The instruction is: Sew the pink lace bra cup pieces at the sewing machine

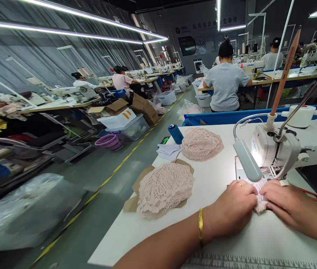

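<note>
My left hand [235,207] and my right hand [284,203] meet on the white table [220,175], both closed on a small piece of pink lace [260,203] in front of the white sewing machine [279,149]. The lace runs up toward the needle area under the machine's head. A gold bangle sits on my left wrist and a ring on one finger. To the left lie two stacks of pink lace pieces: a near one [164,188] on brown card and a far one [202,144].
A blue thread cone [175,133] and white paper slips [169,151] sit at the table's far left. A grey lamp head [246,160] hangs over the work. A person in a grey shirt [225,84] sits ahead; other workers, boxes and bins line the aisle at left.
</note>
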`<state>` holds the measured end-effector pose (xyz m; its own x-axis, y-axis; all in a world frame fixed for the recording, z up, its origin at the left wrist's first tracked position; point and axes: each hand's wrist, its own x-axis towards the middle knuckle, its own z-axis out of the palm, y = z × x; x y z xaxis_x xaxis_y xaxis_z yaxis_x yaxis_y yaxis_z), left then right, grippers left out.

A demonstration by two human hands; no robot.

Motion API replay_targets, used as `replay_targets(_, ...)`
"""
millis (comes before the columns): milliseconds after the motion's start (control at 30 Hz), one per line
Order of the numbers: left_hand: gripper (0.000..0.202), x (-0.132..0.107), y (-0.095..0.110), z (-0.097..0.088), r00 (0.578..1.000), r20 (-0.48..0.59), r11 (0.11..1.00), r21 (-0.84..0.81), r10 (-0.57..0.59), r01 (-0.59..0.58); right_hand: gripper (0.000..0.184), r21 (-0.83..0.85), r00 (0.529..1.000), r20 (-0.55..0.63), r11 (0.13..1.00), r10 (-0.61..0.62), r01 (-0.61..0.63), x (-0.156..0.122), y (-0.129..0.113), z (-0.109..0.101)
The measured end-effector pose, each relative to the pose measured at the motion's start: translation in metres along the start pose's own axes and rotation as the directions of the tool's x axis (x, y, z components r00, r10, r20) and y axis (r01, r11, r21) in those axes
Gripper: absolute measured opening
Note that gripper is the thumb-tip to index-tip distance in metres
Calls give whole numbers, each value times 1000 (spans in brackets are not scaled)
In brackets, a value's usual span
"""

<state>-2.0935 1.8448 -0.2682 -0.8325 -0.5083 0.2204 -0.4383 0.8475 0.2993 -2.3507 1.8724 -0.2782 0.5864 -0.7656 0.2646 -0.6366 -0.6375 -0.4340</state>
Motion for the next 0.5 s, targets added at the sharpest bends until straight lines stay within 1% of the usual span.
replay_targets(67,15,9,-5,11,992,-76,989,-120,-100,90,30,86,992,-68,992,102,-96,6,2,3)
replay_targets(100,16,14,-7,15,979,-118,971,-190,-166,142,32,134,981,-97,979,170,-156,9,3,5)
replay_targets(167,18,24,-9,17,940,-186,921,-326,-286,216,34,221,938,-175,941,298,-257,12,5,10)
replay_targets(200,19,27,-10,16,927,-200,896,-382,-318,225,34,255,916,-207,923,343,-288,12,5,12)
replay_targets(267,21,32,-9,13,919,-202,863,-456,-339,219,33,293,884,-261,904,388,-311,12,6,15)
replay_targets(333,24,33,-9,10,923,-189,855,-471,-335,214,33,302,865,-307,902,398,-308,12,5,17)
replay_targets(500,17,33,-12,12,933,-149,857,-463,-329,228,33,311,840,-371,906,395,-288,12,0,15)
